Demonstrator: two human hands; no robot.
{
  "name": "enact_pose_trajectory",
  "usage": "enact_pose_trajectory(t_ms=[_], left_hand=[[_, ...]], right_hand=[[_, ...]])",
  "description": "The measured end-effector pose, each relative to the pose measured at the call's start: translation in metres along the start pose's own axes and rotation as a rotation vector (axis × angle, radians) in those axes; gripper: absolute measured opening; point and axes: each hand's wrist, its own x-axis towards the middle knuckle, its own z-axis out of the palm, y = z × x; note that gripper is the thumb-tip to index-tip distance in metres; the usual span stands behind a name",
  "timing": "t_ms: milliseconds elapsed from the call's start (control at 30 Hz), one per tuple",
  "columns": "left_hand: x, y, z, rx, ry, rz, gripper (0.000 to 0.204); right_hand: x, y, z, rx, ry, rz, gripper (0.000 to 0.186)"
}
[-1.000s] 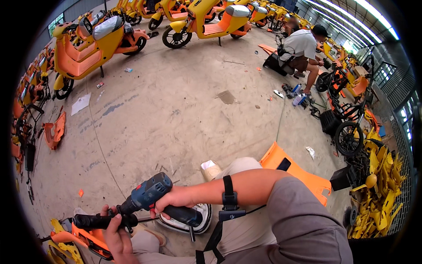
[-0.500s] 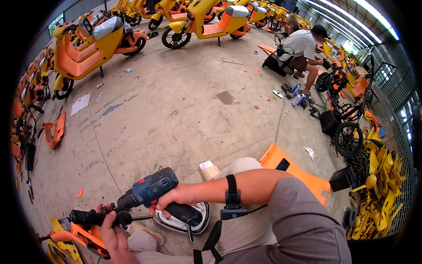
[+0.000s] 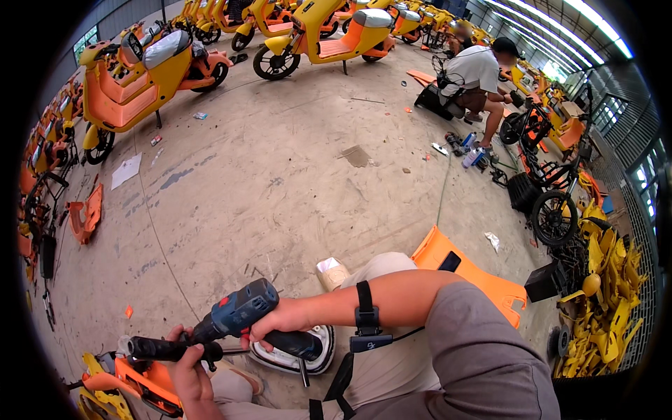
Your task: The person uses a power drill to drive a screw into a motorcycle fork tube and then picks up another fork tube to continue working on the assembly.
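My right hand [image 3: 282,317] is wrapped round the handle of a blue and black cordless drill [image 3: 241,308], pointing down to the left. Below its nose, my left hand [image 3: 190,374] grips a black handlebar [image 3: 150,348], fingers on both sides. The drill's tip meets the handlebar near those fingers, but the exact contact is hidden. A bare metal tube [image 3: 234,351] runs right from the handlebar. Under the drill handle lies a rounded white part with a black rim [image 3: 280,364]. An orange scooter panel [image 3: 147,385] sits beside my left hand.
Another orange panel [image 3: 483,280] lies right of my knee. Yellow panels [image 3: 605,308] are heaped at the right edge. A person [image 3: 472,77] crouches by a stripped scooter frame [image 3: 553,203]. Yellow-orange scooters [image 3: 147,84] stand in rows behind. An orange part [image 3: 85,213] lies at left.
The drill has tilted and dropped slightly, its nose shifting a little right. The handlebar has turned slightly in my left hand, which has moved slightly right.
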Motion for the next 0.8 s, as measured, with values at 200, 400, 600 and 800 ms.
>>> enact_pose_trajectory(t_ms=[200,400,600,800], left_hand=[[0.002,0.001,0.004,0.026,-0.01,0.027,0.062],[0.007,0.005,0.0,-0.095,0.072,-0.043,0.061],[0.003,-0.002,-0.002,0.0,0.039,-0.034,0.06],[0.004,-0.009,0.002,0.043,0.023,-0.009,0.06]], right_hand=[[0.004,0.004,-0.003,0.01,0.008,-0.055,0.022],[0.002,-0.001,-0.003,0.015,0.006,-0.079,0.023],[0.0,0.001,-0.006,0.029,-0.006,-0.065,0.026],[-0.011,-0.002,-0.008,-0.002,-0.015,-0.077,0.026]])
